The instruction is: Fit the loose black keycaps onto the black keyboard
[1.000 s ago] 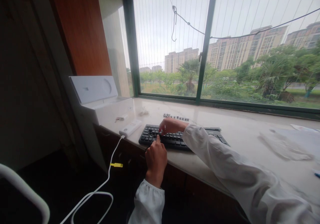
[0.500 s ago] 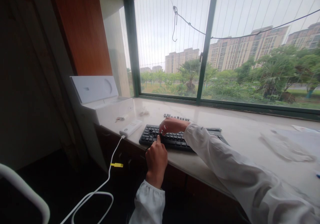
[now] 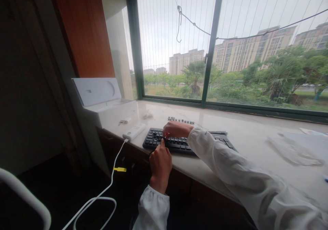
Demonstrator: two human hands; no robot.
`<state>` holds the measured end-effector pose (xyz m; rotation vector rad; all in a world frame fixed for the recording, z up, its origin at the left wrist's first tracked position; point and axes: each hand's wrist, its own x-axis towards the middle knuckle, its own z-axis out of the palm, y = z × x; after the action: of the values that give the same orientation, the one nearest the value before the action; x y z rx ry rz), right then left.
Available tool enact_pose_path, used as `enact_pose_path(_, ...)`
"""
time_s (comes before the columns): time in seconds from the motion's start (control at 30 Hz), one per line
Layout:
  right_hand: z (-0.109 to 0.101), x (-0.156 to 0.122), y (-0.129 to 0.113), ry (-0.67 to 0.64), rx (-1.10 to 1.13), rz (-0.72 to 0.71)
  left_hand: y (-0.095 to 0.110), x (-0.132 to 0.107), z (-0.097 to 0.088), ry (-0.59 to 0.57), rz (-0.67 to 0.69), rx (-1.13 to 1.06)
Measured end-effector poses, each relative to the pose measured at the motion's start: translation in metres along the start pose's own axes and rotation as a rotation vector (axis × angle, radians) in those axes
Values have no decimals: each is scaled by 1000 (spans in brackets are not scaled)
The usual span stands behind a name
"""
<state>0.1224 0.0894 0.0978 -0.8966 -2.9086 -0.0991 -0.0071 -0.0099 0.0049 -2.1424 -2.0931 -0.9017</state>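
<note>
Here, both hands meet over the keyboard, long axis left-to-right on the surface. The right hand pinches a small red tool. The left hand is curled, forefinger touching the keys.

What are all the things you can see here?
keyboard: one, black, on the counter under both hands
loose keys: a row, dark, on the counter behind the keyboard
power bank: one, white, left of the keyboard
cable: one, white with a yellow tag, hanging from the power bank
box: one, white, lid open, at the counter's left end
plastic bag: one, clear, on the counter at right
counter: one, pale stone, below the window
left hand: at the keyboard's front edge
right hand: on the keys, holding something small and red
</note>
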Motion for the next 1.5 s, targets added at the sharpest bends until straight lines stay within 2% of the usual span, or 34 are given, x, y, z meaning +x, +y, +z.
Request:
enact_pose_path(0.47,1,0,1,-1,96,-78,3,-1,-5,-25,-24,-4)
enact_pose_path(0.9,25,3,23,-5,303,23,2,-2,-4,-20,-15,-11)
enact_pose_path(1.2,16,2,19,-7,255,8,-1,-1,1,11,1,-15)
enact_pose_path(1.5,22,5,17,-1,271,113,-1,-1,1,11,-2,-7)
